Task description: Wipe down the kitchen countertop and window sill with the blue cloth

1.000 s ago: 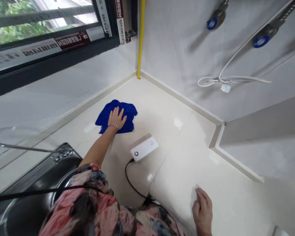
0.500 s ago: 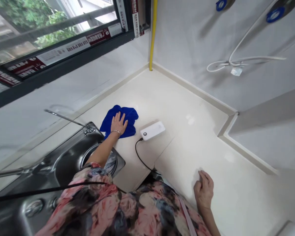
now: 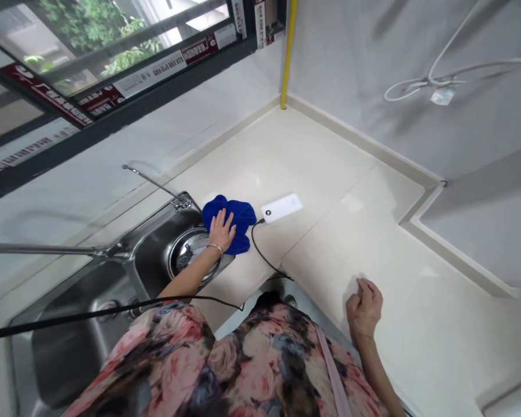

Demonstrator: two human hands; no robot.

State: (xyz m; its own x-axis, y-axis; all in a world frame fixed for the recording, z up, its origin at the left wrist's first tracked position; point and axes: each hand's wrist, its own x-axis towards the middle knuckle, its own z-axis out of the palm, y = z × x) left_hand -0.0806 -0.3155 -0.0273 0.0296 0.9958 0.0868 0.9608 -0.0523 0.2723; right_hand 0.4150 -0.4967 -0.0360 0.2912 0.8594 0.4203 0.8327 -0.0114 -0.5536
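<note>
My left hand (image 3: 221, 230) lies flat with its fingers spread on a crumpled blue cloth (image 3: 242, 215). The cloth rests on the pale countertop (image 3: 330, 243) against the end of the steel sink, overlapping its rim. Just right of the cloth sits a white power bank (image 3: 282, 208) with a black cable (image 3: 259, 246) plugged into its near end. My right hand (image 3: 364, 307) rests on the counter near its front edge, fingers loosely curled together, with nothing visible in it.
The double sink (image 3: 65, 341) is at my left, with a round strainer basket (image 3: 180, 255), a main faucet (image 3: 99, 250) and a thin tap (image 3: 156, 185). A yellow pipe (image 3: 289, 55) stands in the corner. White cables (image 3: 432, 81) hang on the right wall. A black cord (image 3: 113, 310) crosses my left arm.
My left hand has slid the blue cloth toward me along the sink's end, so it covers more of the rim. The view has shifted. My right hand stays on the counter.
</note>
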